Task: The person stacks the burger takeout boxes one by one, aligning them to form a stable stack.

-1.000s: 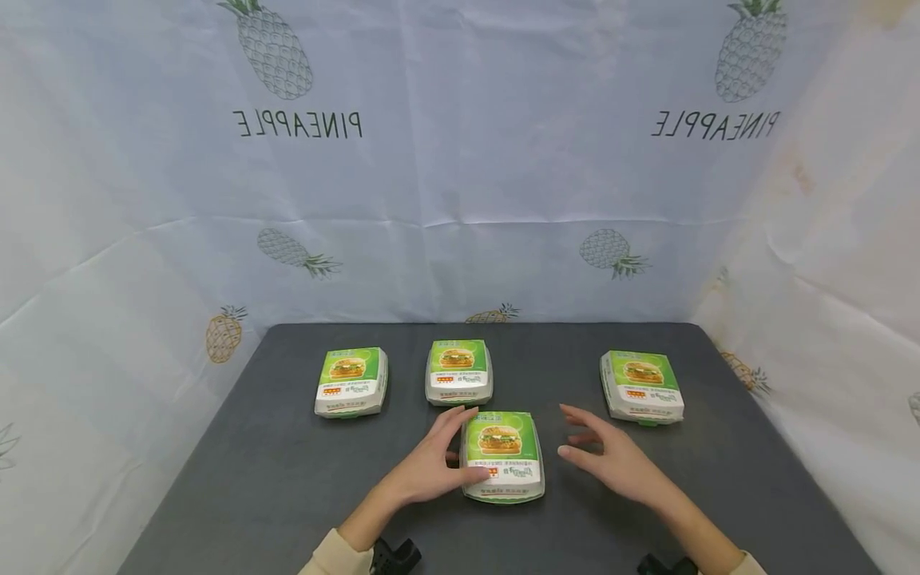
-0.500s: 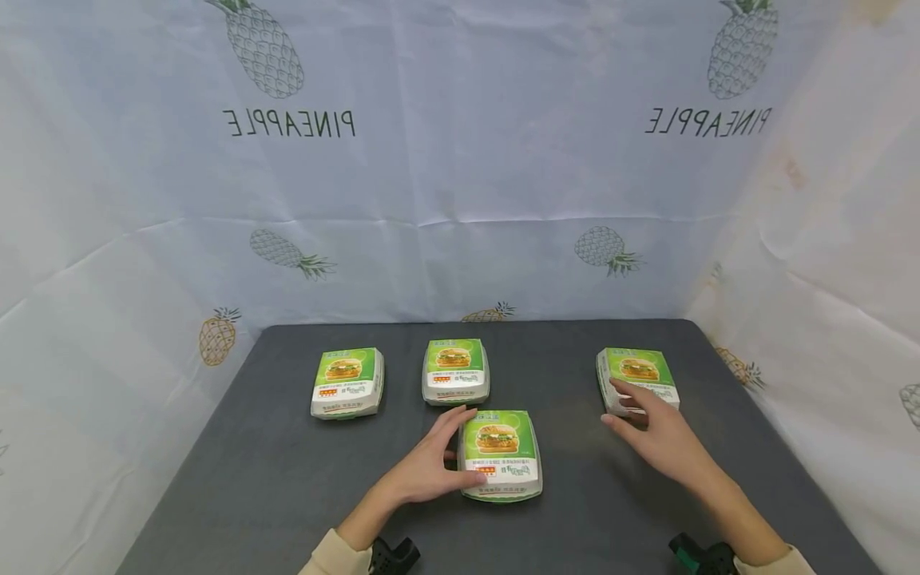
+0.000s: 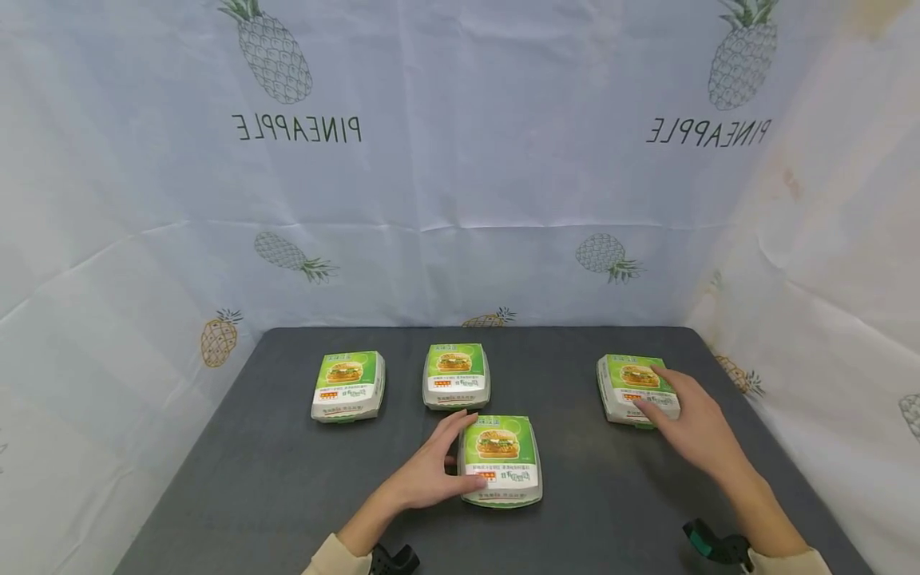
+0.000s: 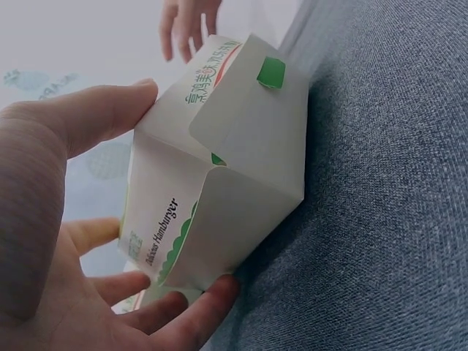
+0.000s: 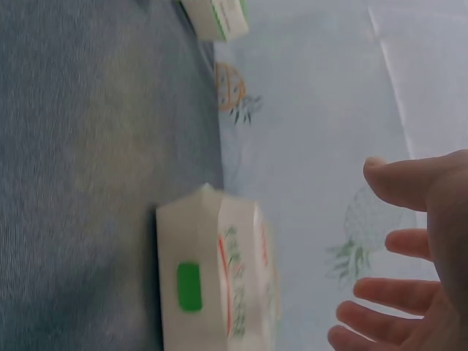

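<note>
One near box (image 3: 501,455) is held at its left side by the left hand (image 3: 426,476): the thumb is laid on its front edge, and the fingers are curved round the side and far corner. By the right hand (image 3: 695,422) nothing is gripped; its thumb and fingers are spread, and it is held over the right edge of the right box (image 3: 631,378). A gap is shown in the right wrist view; whether the box is brushed cannot be told from the head view.

Four boxes are counted in all: the near box at the front of the dark table (image 3: 287,495), the right box well apart from it, a middle box (image 3: 457,374) just behind it, and a left box (image 3: 349,383). Two wrist cameras are worn, one on each arm.

All four lids are closed. On each, a burger is pictured on green, with a white band and a small red label below. The sides are white; on the near box "Delicious Hamburger" is printed in black, and a green tab is seen on its front.
</note>
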`<state>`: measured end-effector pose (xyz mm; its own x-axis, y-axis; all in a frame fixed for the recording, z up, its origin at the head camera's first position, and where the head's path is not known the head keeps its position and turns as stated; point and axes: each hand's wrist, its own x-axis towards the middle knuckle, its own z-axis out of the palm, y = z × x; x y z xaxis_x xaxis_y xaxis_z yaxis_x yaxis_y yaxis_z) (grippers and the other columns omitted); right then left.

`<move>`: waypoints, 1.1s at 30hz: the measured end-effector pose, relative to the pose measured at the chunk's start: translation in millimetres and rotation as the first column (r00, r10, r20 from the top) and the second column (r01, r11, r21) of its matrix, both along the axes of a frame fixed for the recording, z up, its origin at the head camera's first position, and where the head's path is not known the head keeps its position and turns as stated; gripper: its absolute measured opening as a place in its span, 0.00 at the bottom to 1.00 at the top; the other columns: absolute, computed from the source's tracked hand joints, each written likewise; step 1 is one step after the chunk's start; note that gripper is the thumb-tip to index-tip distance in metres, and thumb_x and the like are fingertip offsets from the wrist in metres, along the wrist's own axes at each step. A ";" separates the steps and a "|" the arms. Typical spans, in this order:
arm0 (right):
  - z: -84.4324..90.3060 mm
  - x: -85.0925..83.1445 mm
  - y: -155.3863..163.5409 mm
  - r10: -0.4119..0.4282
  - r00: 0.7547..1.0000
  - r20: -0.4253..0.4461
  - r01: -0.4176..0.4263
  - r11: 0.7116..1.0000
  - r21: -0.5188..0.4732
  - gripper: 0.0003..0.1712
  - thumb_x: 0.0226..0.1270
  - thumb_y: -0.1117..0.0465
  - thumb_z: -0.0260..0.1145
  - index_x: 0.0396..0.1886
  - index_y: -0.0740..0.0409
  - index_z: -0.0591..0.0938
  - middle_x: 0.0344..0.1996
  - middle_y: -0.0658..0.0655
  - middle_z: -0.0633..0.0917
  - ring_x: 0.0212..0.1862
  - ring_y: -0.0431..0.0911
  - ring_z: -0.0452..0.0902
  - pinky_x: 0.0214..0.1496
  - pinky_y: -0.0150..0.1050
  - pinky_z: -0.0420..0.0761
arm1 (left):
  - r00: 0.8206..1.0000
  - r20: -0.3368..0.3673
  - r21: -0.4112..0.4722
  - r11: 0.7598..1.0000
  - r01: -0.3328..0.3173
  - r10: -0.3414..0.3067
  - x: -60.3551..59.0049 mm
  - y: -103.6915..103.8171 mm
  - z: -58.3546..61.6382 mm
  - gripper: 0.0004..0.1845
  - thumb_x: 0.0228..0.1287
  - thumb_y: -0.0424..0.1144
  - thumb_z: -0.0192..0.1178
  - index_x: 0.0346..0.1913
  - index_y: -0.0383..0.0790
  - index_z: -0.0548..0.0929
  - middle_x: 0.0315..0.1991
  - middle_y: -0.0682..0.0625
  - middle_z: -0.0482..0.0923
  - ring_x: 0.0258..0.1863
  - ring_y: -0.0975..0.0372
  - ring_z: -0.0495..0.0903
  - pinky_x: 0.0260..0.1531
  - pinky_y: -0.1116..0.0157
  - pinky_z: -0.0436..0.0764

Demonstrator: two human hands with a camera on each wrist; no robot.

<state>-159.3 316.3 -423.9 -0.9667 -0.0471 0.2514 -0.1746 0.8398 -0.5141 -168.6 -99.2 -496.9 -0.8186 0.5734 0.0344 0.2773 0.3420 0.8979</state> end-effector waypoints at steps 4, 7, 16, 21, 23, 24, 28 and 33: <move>-8.0 -7.2 10.4 -0.017 1.000 0.013 0.017 1.000 0.013 0.45 0.74 0.44 0.65 0.75 0.70 0.64 0.68 0.78 0.65 0.67 0.76 0.59 0.55 0.74 0.65 | 1.000 0.000 0.001 1.000 -0.003 0.003 1.0 0.6 1.9 0.48 0.63 0.53 0.71 0.80 0.47 0.58 0.80 0.41 0.46 0.69 0.50 0.66 0.55 0.61 0.80; -16.6 -12.0 17.4 -0.026 0.998 0.059 0.025 1.000 0.006 0.48 0.74 0.42 0.64 0.76 0.72 0.61 0.68 0.80 0.63 0.67 0.77 0.57 0.56 0.75 0.64 | 1.000 -0.001 -0.006 1.000 -0.001 0.001 1.5 0.6 2.0 0.48 0.63 0.53 0.70 0.80 0.47 0.58 0.80 0.40 0.46 0.70 0.50 0.65 0.55 0.61 0.80; -45.2 -27.0 41.0 -0.039 0.983 0.181 0.054 0.995 -0.081 0.54 0.73 0.40 0.64 0.79 0.73 0.52 0.68 0.83 0.61 0.65 0.76 0.60 0.54 0.69 0.68 | 1.000 0.005 -0.009 1.000 0.007 -0.007 1.4 2.3 -0.3 0.49 0.64 0.53 0.70 0.81 0.44 0.56 0.80 0.39 0.46 0.70 0.50 0.66 0.55 0.62 0.80; -52.2 -29.2 46.5 -0.029 0.960 0.277 0.075 0.985 -0.157 0.57 0.73 0.39 0.63 0.81 0.71 0.45 0.66 0.80 0.64 0.59 0.69 0.71 0.45 0.52 0.77 | 1.000 -0.002 -0.009 1.000 0.008 -0.008 1.8 2.5 0.7 0.48 0.64 0.53 0.70 0.81 0.44 0.56 0.79 0.39 0.47 0.70 0.50 0.65 0.55 0.62 0.80; -54.1 -29.3 47.4 -0.023 0.952 0.305 0.085 0.978 -0.190 0.58 0.74 0.39 0.63 0.81 0.70 0.43 0.68 0.79 0.62 0.60 0.69 0.70 0.44 0.48 0.77 | 1.000 -0.002 -0.009 1.000 0.008 -0.008 2.1 2.2 1.3 0.48 0.64 0.53 0.69 0.81 0.44 0.56 0.79 0.39 0.48 0.70 0.50 0.66 0.55 0.62 0.80; -54.9 -29.2 47.5 -0.021 0.950 0.312 0.088 0.975 -0.203 0.58 0.74 0.39 0.63 0.81 0.69 0.42 0.68 0.79 0.61 0.60 0.69 0.70 0.44 0.47 0.77 | 1.000 -0.001 -0.008 1.000 0.008 -0.008 2.2 2.0 1.5 0.48 0.64 0.53 0.69 0.81 0.44 0.56 0.79 0.39 0.48 0.70 0.50 0.66 0.55 0.62 0.80; -56.7 -28.9 46.7 -0.020 0.951 0.310 0.095 0.969 -0.229 0.58 0.73 0.40 0.64 0.81 0.69 0.42 0.67 0.80 0.62 0.59 0.68 0.72 0.42 0.44 0.77 | 1.000 0.002 -0.008 1.000 0.009 -0.009 2.4 1.1 1.9 0.48 0.64 0.52 0.69 0.81 0.43 0.56 0.79 0.38 0.48 0.70 0.50 0.66 0.55 0.62 0.80; -57.0 -28.5 44.4 -0.020 0.953 0.302 0.104 0.959 -0.263 0.58 0.73 0.41 0.66 0.81 0.69 0.43 0.66 0.80 0.63 0.56 0.65 0.74 0.40 0.39 0.78 | 1.000 0.003 -0.009 1.000 0.011 -0.011 2.4 0.4 3.1 0.48 0.64 0.52 0.69 0.81 0.43 0.56 0.79 0.38 0.48 0.69 0.50 0.66 0.55 0.62 0.80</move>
